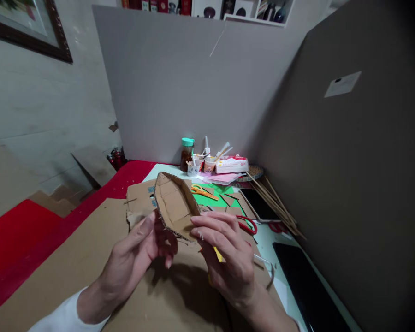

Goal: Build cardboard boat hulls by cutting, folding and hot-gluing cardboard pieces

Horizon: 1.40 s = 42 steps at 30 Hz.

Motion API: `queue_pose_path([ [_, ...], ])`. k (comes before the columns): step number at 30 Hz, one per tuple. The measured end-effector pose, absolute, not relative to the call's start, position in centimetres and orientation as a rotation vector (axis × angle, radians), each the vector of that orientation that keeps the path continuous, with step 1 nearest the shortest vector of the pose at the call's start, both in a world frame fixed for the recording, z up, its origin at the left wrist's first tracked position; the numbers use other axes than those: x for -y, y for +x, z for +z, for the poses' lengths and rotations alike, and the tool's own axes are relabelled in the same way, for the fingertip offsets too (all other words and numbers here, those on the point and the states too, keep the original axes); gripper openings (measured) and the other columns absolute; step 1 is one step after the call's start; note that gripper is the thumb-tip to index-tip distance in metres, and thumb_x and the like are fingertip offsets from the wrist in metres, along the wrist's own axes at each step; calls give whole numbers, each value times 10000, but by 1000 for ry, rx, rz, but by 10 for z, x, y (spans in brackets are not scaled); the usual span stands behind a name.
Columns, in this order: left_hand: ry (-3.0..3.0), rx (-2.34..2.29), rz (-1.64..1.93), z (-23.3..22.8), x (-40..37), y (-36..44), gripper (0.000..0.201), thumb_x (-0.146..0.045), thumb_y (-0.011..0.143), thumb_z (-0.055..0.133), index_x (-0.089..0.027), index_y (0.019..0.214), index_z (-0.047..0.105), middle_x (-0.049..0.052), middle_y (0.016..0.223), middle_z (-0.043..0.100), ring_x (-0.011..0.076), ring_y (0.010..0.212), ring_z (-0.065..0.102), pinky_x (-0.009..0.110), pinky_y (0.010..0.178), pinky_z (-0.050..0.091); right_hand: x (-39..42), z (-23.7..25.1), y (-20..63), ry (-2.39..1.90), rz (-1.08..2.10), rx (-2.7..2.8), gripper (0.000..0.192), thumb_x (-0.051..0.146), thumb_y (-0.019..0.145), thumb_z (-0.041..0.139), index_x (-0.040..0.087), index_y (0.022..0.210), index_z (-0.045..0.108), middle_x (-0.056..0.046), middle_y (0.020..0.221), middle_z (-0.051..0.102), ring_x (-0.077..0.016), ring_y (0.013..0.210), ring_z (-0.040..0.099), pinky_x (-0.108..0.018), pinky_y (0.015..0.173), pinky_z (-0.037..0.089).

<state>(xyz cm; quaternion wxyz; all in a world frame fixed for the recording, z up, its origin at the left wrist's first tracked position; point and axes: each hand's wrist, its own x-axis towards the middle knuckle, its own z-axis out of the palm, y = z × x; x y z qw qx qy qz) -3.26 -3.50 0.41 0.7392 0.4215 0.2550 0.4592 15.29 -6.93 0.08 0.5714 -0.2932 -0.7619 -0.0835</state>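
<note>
A small cardboard boat (174, 200) with raised corrugated sides and a pointed far end is held up above the table, tilted toward me. My left hand (134, 249) grips its left side, thumb on the outer wall and the other fingers partly hidden underneath. My right hand (226, 249) closes on the near right end, fingertips pressed on the rim and inner wall. A large cardboard sheet (72, 258) lies under both hands. Just behind my right hand are the red handles of a tool (251, 225), its other end hidden.
Orange scissors (205, 192) and cardboard scraps lie on a green mat beyond the boat. Farther back stand a lidded jar (186, 154), cups of brushes and a tissue pack (232, 164). Wooden sticks (276, 203), a tablet (259, 204) and a black panel (307, 286) lie to the right; grey boards enclose the table.
</note>
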Motion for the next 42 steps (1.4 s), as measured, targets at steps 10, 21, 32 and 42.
queue_pose_path([
  [10,710,-824,1201,8,33,-30,169,-157,651,817,-152,675,650,5,658,667,169,602,605,285,463,547,69,-5,153,-871,125,1648,451,-14,893,424,205,1267,550,-95,1282,612,-194,1147,590,-373,923,526],
  [21,582,-850,1243,5,25,-34,237,-161,614,845,-148,706,627,-40,640,627,87,525,529,194,405,439,67,-8,150,-1044,184,1645,130,122,911,529,188,833,608,3,741,609,-120,666,589,-243,598,454],
  [32,604,-862,1281,5,34,-29,266,-174,572,911,-174,686,671,-56,640,627,108,641,598,200,516,549,70,-12,145,-1136,165,1577,48,198,945,600,205,957,645,-6,836,654,-139,747,606,-261,653,466],
  [42,870,-803,1081,-6,41,-18,153,-252,754,820,-177,866,750,17,846,738,141,742,656,244,679,572,76,-4,134,-1050,-293,1805,209,70,913,621,140,1106,657,-95,994,638,-209,877,515,-400,789,366],
])
